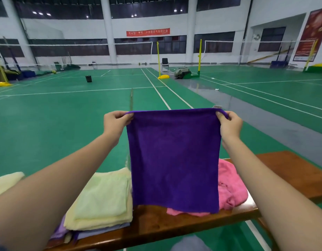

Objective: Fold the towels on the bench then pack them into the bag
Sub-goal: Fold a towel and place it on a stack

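Note:
A purple towel (174, 160) hangs flat in the air above the wooden bench (292, 171). My left hand (116, 124) pinches its top left corner and my right hand (230, 124) pinches its top right corner. Its lower edge hangs just over the bench. Behind it lies a crumpled pink towel (231, 185). To the left sits a stack of folded towels (102, 201), pale green on top, then yellow, with lilac ones under it. No bag is in view.
Another pale yellow towel (6, 182) lies at the far left edge. Beyond the bench spreads a green badminton court floor (66, 113) with net posts, a black bin (88, 78) and a chair (165, 64) far off.

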`<state>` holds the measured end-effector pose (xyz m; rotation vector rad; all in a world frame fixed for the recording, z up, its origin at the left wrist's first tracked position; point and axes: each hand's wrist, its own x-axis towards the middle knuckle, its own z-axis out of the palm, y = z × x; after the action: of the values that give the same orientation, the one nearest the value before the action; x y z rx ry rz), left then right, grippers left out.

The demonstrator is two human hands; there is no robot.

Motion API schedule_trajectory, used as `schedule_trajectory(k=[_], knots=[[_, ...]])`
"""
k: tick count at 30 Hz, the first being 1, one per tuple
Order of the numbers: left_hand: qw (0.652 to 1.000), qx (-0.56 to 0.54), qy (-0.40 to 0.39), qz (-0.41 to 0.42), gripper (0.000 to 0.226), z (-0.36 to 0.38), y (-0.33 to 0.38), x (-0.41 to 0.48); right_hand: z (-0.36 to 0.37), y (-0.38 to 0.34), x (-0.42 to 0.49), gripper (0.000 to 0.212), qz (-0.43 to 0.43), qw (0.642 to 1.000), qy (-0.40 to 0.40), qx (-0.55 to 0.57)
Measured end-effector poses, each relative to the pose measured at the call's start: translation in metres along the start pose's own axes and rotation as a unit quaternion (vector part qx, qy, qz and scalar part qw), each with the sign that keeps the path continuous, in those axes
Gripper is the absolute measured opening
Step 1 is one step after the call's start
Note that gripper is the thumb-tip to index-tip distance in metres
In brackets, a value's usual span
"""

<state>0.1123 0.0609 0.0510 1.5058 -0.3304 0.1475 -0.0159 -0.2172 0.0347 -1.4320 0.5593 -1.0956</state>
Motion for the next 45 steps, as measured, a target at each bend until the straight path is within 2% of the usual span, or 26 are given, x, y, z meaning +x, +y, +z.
schedule_trajectory(k=[4, 9, 13, 17, 20, 24, 29, 31, 37, 41, 45], knots=[[1.000, -0.004, 0.013, 0.020, 0.017, 0.009, 0.015, 0.024, 0.011, -0.009, 0.022, 0.026, 0.004, 0.999, 0.011, 0.038], [0.997, -0.002, 0.018, 0.070, 0.012, 0.007, 0.037, 0.037, 0.016, -0.033, 0.027, 0.025, -0.043, 0.994, -0.004, 0.104], [0.997, 0.010, 0.014, 0.081, 0.011, -0.007, 0.038, 0.014, 0.005, -0.039, 0.009, 0.021, -0.053, 0.990, -0.009, 0.134], [0.998, 0.044, -0.010, 0.054, 0.010, -0.028, 0.004, -0.040, -0.020, -0.010, -0.033, 0.028, -0.043, 0.995, -0.001, 0.092], [0.994, 0.085, -0.070, 0.016, 0.010, -0.040, -0.025, -0.084, -0.046, 0.024, -0.071, 0.032, -0.012, 0.999, 0.011, 0.029], [0.976, 0.145, -0.156, -0.045, 0.011, -0.048, -0.052, -0.114, -0.078, 0.073, -0.110, 0.019, 0.053, 0.997, -0.012, -0.059], [0.925, 0.203, -0.298, -0.119, 0.017, -0.049, -0.074, -0.127, -0.099, 0.106, -0.134, 0.023, 0.048, 0.987, 0.016, -0.151], [0.910, 0.222, -0.324, -0.134, 0.021, -0.047, -0.082, -0.130, -0.106, 0.112, -0.143, 0.025, 0.046, 0.983, 0.004, -0.179], [0.918, 0.244, -0.282, -0.138, 0.018, -0.032, -0.097, -0.128, -0.111, 0.129, -0.145, 0.024, 0.058, 0.979, -0.014, -0.194], [0.924, 0.263, -0.241, -0.141, 0.014, -0.018, -0.107, -0.113, -0.098, 0.122, -0.123, 0.018, 0.030, 0.974, -0.022, -0.222], [0.919, 0.334, -0.178, -0.109, 0.026, -0.006, -0.122, -0.087, -0.083, 0.120, -0.100, 0.014, 0.009, 0.966, -0.022, -0.258]])
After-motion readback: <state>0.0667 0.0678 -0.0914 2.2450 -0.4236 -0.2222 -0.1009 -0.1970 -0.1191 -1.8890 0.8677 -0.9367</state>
